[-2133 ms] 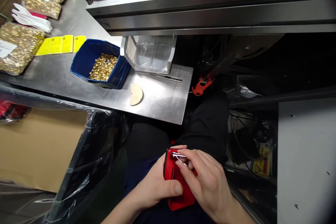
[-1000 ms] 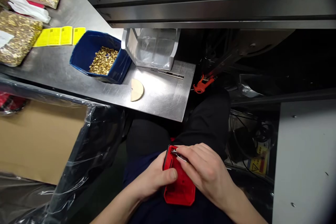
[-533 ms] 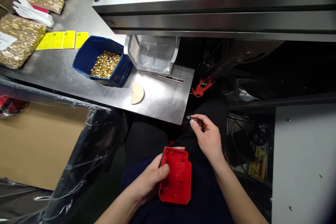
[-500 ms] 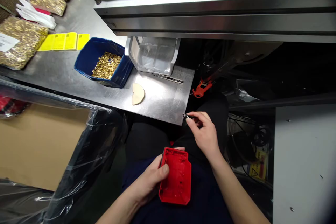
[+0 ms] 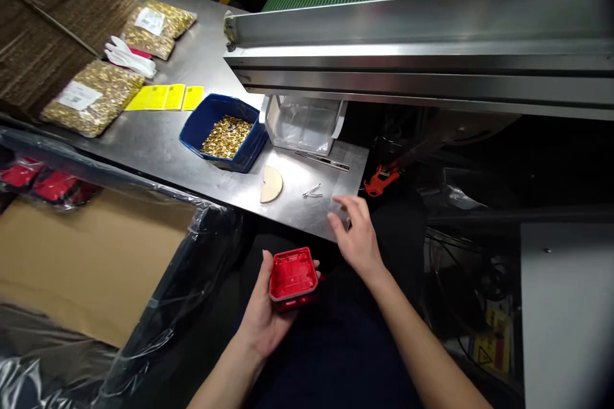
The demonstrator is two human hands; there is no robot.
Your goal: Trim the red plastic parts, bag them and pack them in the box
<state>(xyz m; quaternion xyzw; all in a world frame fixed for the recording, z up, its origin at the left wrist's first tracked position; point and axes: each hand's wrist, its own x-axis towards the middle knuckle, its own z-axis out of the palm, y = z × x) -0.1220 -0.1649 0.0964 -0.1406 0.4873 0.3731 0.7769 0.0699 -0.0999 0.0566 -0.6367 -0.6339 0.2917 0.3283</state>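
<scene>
The right grip (image 5: 357,239) is spread, thumb and forefinger apart with nothing between them, over the table's near right corner; the left grip (image 5: 266,319) is closed around one red case (image 5: 293,273), thumb along its left side and fingertips showing at its right, the hollow side facing up toward the head.

One small metal tool (image 5: 313,191) with slim, splayed arms lies on the table (image 5: 196,182), just left of the right grip and slightly beyond it; its long axis runs roughly left to right, the splayed end toward that grip; the right grip is the nearer, the left being farther back and lower.

To the left of the left grip, brown cardboard (image 5: 81,255) lies inside plastic sheeting (image 5: 206,249); beyond it are wrapped red things (image 5: 55,185), at least two, their exact count unclear.

Farther than the metal tool and left of the right grip sits one pale half-disc (image 5: 272,185); beyond the tool, one slim dark stick (image 5: 330,162) lies in front of one grey bin (image 5: 302,147); one orange thing (image 5: 381,181) is ahead and right of the right grip, past the table's edge.

Ahead and left of both grips are one blue bin (image 5: 249,156) with gold bits (image 5: 226,137), too many to count; four yellow labels (image 5: 165,97); two bags of gold bits, one nearer (image 5: 103,92), one farther (image 5: 151,35); white gloves (image 5: 128,59) between those, number unclear.
</scene>
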